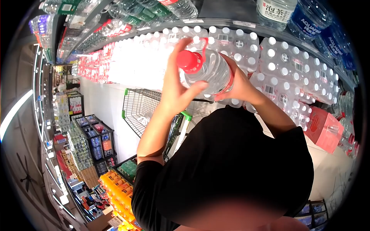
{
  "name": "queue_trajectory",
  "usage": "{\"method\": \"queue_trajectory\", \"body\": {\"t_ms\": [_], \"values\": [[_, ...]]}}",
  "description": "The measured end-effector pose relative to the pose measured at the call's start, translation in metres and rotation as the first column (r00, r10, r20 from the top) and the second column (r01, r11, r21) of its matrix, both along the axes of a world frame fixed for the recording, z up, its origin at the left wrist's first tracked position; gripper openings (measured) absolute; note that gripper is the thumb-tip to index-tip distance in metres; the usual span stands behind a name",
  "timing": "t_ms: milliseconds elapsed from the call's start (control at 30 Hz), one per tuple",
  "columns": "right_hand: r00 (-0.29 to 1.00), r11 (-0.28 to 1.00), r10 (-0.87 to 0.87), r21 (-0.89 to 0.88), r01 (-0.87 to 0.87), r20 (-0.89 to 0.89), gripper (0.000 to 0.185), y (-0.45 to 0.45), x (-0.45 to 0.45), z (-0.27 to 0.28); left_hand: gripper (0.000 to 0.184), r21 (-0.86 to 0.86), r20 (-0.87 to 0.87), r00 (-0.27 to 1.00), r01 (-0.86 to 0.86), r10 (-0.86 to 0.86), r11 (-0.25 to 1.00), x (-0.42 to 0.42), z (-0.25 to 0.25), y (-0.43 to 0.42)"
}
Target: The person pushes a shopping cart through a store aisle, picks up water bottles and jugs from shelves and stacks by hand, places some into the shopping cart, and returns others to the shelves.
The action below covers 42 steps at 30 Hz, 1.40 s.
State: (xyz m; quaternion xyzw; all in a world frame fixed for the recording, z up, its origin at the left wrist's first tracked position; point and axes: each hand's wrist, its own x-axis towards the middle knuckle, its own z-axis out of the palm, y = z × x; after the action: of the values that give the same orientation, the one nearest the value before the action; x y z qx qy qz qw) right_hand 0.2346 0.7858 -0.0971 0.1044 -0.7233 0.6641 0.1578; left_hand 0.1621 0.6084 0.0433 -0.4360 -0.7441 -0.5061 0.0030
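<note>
- Holding one large clear bottle point(216, 69) with two hands, I have it in the air in front of me, tilted, with its red cap point(187, 61) turned toward the left.
- My left hand point(173, 82) is curved around the cap end. The thumb lies on the shoulder of the bottle, but the cap covers some of the palm, so I cannot tell how firmly these fingers press.
- My right hand point(241, 82) grips the other side, near the red label, with fingers above and thumb below. I think two hands are used because the bottle looks full and wide, and one hand would let it swing.
- The red carrying loop point(206, 44) stands up free near the cap; no finger goes through it, as far as I see. Probably the hold around the body steers the bottle better.
- Behind the bottle are film-wrapped packs point(279, 57) with white caps upward, set in close rows below the shelf point(227, 11), perhaps because such packs are heavy to lift.
- On the shelf edge sit price tags point(244, 24), I suppose so that they face the aisle.
- Beside my left forearm is a wire cart point(135, 119) with green corners, near enough to reach. Something clear lies inside, too unclear to name.
</note>
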Motion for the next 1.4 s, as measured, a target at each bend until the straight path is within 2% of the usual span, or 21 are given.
{"method": "queue_trajectory", "body": {"t_ms": [33, 67, 167, 233, 300, 333, 433, 467, 600, 800, 1000, 1100, 1167, 1233, 1300, 1367, 1400], "values": [[1.0, 0.999, 0.026, -0.043, -0.026, 0.013, 0.131, -0.001, 0.001, 0.001, 0.091, -0.008, 0.088, 0.996, 0.001, 0.0, 1.0, 0.003, -0.004, 0.001], [0.998, 0.995, 0.053, -0.085, -0.051, 0.026, 0.132, -0.001, 0.002, 0.002, 0.092, -0.036, 0.07, 0.997, -0.01, 0.013, 0.999, 0.003, -0.005, -0.001], [0.993, 0.993, 0.111, 0.03, -0.112, 0.037, 0.135, 0.012, 0.002, 0.011, 0.094, -0.083, 0.02, 0.999, -0.042, 0.044, 0.996, 0.0, -0.007, -0.003], [0.991, 0.994, 0.104, 0.049, -0.1, -0.078, 0.136, 0.021, -0.005, 0.03, 0.095, -0.069, -0.004, 0.998, -0.071, 0.071, 0.995, -0.002, -0.011, -0.003], [0.97, 0.995, 0.068, 0.081, -0.05, -0.234, 0.135, 0.03, -0.013, 0.066, 0.095, 0.049, 0.12, 0.988, -0.104, 0.098, 0.993, 0.004, -0.013, 0.001], [0.957, 0.995, 0.07, 0.093, -0.046, -0.281, 0.128, 0.031, -0.015, 0.082, 0.094, 0.107, 0.179, 0.979, -0.12, 0.1, 0.987, 0.008, -0.014, 0.005], [0.93, 0.942, 0.184, 0.326, -0.075, -0.319, 0.119, 0.024, -0.025, 0.108, 0.091, 0.21, 0.159, 0.979, -0.157, 0.125, 0.965, 0.013, -0.024, 0.01], [0.94, 0.959, 0.204, 0.25, -0.136, -0.273, 0.111, 0.016, -0.024, 0.113, 0.09, 0.163, 0.103, 0.98, -0.184, 0.169, 0.969, 0.013, -0.027, 0.007], [0.962, 0.959, 0.215, 0.221, -0.176, -0.169, 0.105, 0.013, -0.025, 0.108, 0.087, 0.092, -0.051, 0.963, -0.258, 0.263, 0.962, 0.013, -0.03, 0.001], [0.958, 0.931, 0.278, 0.267, -0.251, -0.069, 0.112, 0.02, -0.024, 0.117, 0.083, 0.108, -0.09, 0.959, -0.259, 0.269, 0.96, 0.016, -0.032, 0.0], [0.923, 0.849, 0.381, 0.377, -0.371, 0.051, 0.112, 0.034, -0.029, 0.128, 0.076, 0.102, -0.079, 0.96, -0.261, 0.269, 0.96, 0.021, -0.028, -0.001], [0.925, 0.784, 0.379, 0.538, -0.309, -0.021, 0.109, 0.036, -0.033, 0.138, 0.073, 0.021, -0.209, 0.92, -0.336, 0.332, 0.942, 0.026, -0.023, -0.004], [0.941, 0.827, 0.336, 0.466, -0.313, 0.036, 0.111, 0.029, -0.032, 0.133, 0.076, 0.085, -0.2, 0.918, -0.331, 0.341, 0.94, 0.022, -0.036, -0.009], [0.916, 0.855, 0.39, 0.332, -0.398, 0.095, 0.115, 0.028, -0.037, 0.116, 0.077, 0.103, -0.176, 0.923, -0.328, 0.342, 0.939, 0.025, -0.03, -0.006], [0.891, 0.879, 0.449, 0.142, -0.454, 0.07, 0.12, 0.026, -0.039, 0.102, 0.078, 0.072, -0.168, 0.939, -0.29, 0.298, 0.954, 0.028, -0.023, -0.009], [0.883, 0.877, 0.462, 0.188, -0.443, -0.077, 0.122, 0.024, -0.043, 0.105, 0.078, 0.098, -0.076, 0.953, -0.285, 0.292, 0.954, 0.032, -0.021, -0.008], [0.878, 0.867, 0.477, 0.172, -0.467, -0.024, 0.121, 0.018, -0.043, 0.111, 0.078, 0.11, -0.122, 0.941, -0.303, 0.316, 0.947, 0.033, -0.018, -0.011]]}}
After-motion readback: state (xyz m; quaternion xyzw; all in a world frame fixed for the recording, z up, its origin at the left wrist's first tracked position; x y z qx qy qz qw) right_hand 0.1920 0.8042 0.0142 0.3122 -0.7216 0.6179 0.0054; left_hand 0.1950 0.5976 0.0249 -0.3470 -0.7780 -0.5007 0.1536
